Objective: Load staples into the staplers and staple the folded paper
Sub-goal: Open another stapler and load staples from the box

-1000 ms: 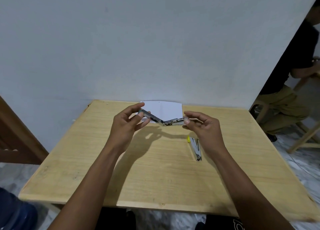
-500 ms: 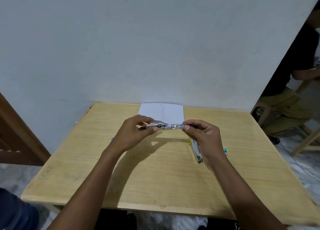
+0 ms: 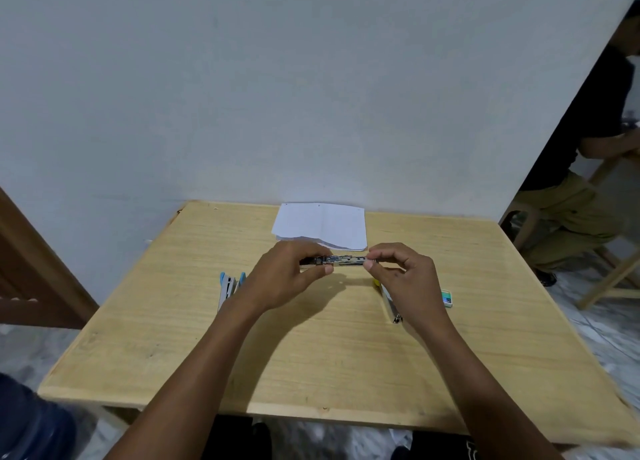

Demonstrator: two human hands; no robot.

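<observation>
Head view: both hands meet above the far half of the wooden table (image 3: 311,362), each holding one end of a silver metal stapler (image 3: 347,260) that lies roughly level, its length running left to right.

The left hand (image 3: 285,277) grips the stapler's left end. Its fingers curl over the top and the thumb reaches along the near side towards the middle, so that end is mostly hidden under the knuckles.

The right hand (image 3: 403,279) pinches the stapler's right end between the thumb tip and the index fingertip. Its other fingers are loosely bent and touch nothing that shows. Whether the stapler's magazine is open or closed cannot be made out.

The folded paper (image 3: 323,224) lies flat on the table just beyond the held stapler, against the wall (image 3: 311,95), untouched by either hand.

A blue stapler (image 3: 229,286) lies on the table just left of the left wrist. A yellow-tipped stapler (image 3: 388,303) lies under the right hand, partly hidden by it. A small green and white staple box (image 3: 446,298) sits just right of the right wrist.

At the far right another person (image 3: 588,182) sits on a stool, apart from the table.
</observation>
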